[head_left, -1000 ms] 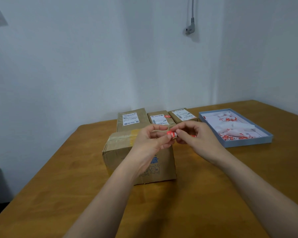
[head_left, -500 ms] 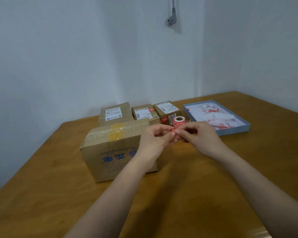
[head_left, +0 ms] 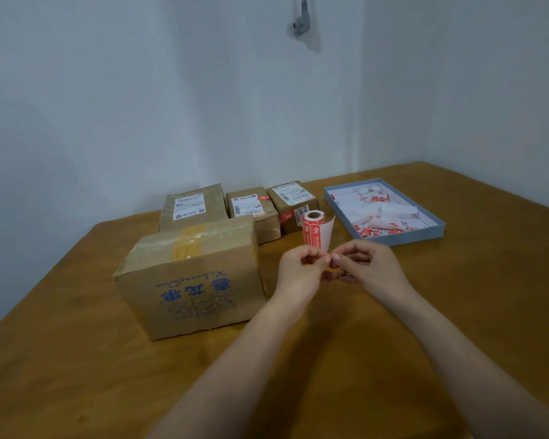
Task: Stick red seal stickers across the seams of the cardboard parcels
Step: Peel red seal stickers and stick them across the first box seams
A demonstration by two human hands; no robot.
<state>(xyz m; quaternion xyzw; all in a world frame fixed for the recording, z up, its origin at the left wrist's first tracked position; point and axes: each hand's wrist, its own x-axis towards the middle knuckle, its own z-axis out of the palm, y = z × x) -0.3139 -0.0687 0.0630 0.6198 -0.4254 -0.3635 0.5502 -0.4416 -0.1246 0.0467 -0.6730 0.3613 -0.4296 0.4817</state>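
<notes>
Hands (head_left: 327,264) now lower and nearer, both pinching small red sticker (head_left: 326,256) at fingertips; sticker roll (head_left: 313,231) uncovered, standing on worktop (head_left: 362,327). Likely peeled, big parcel (head_left: 191,280) seam next.

The fingertips of the left hand (head_left: 298,274) and right hand (head_left: 370,264) meet in a grip that hides whatever they pinch; only a sliver of red shows. They also cover the foot of the roll (head_left: 313,229). Print on the 3 rear parcels' labels (head_left: 189,205) is too small to read. The big box (head_left: 191,280) hides their lower fronts. The cable (head_left: 300,23) and surface (head_left: 76,391) run off frame.
</notes>
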